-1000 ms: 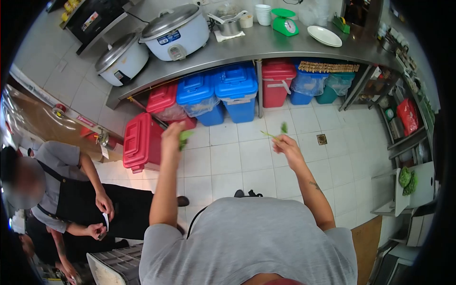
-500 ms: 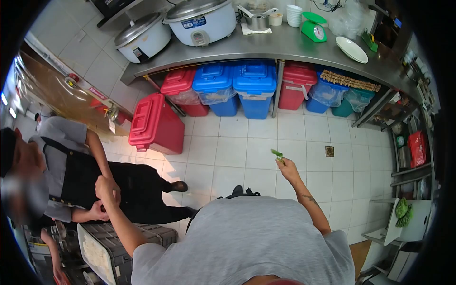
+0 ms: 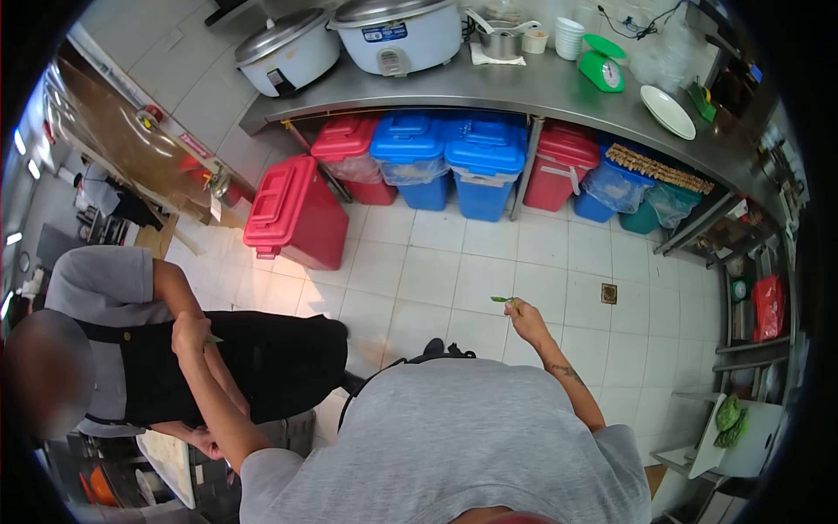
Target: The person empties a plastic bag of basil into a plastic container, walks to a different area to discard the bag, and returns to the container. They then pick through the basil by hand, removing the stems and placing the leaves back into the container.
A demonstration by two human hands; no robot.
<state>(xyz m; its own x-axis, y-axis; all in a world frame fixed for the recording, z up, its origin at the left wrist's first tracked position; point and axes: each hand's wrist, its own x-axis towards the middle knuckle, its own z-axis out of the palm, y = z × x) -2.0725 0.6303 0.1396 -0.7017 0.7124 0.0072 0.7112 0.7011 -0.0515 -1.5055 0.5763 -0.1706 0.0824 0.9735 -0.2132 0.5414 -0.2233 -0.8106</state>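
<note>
My right hand (image 3: 527, 320) is held out over the floor, its fingers pinched on a small green leaf (image 3: 500, 299) that sticks out to the left. On the left, my left hand (image 3: 190, 334) is closed in front of the co-worker's dark apron (image 3: 271, 358). A small greenish piece (image 3: 213, 338) pokes out of its fingers, too small to name. The co-worker's hand (image 3: 206, 443) is lower down, beside my left forearm and apart from my left hand.
A steel counter (image 3: 393, 98) carries rice cookers (image 3: 397, 48), a green scale (image 3: 602, 70) and a white oval plate (image 3: 668, 112). Lidded bins (image 3: 485, 157) line its underside; a red bin (image 3: 297, 214) stands out on the tiles. Leafy greens (image 3: 730, 424) sit at right.
The co-worker has turned and leaned, and their hand has moved down away from my left hand. The leaf in my right hand has swung lower. The whole view has shifted slightly.
</note>
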